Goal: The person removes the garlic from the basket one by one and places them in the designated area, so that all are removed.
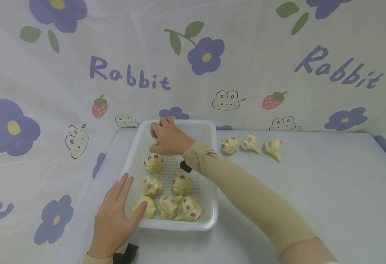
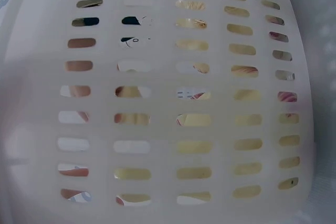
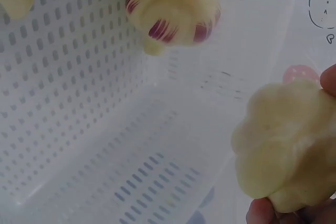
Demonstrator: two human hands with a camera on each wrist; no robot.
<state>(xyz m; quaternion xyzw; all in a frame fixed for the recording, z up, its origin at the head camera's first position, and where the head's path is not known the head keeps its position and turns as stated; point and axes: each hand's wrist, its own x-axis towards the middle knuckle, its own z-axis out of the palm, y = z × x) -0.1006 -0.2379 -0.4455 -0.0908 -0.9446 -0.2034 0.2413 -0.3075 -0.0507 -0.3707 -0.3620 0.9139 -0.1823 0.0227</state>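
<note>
My right hand point(image 1: 170, 139) is over the far left part of a white perforated plastic basket point(image 1: 176, 225). Its fingers pinch a garlic bulb point(image 3: 286, 145), pale cream in the right wrist view and mostly covered by the hand in the head view. At the basket's near left corner, my left hand point(image 1: 113, 216) lies along the side with straight fingers, its thumb reaching over the rim beside a garlic bulb point(image 1: 146, 208). Several more bulbs with purple streaks sit inside, among them one garlic bulb point(image 1: 153, 163) just nearer than the right hand.
Three garlic bulbs lie in a row on the white table point(image 1: 298, 198), right of the basket: a round one point(image 1: 229, 145), a middle one point(image 1: 250, 142) and one with a long stem point(image 1: 273, 147). A patterned cloth point(image 1: 246, 73) hangs behind. The basket wall point(image 2: 157, 80) fills the left wrist view.
</note>
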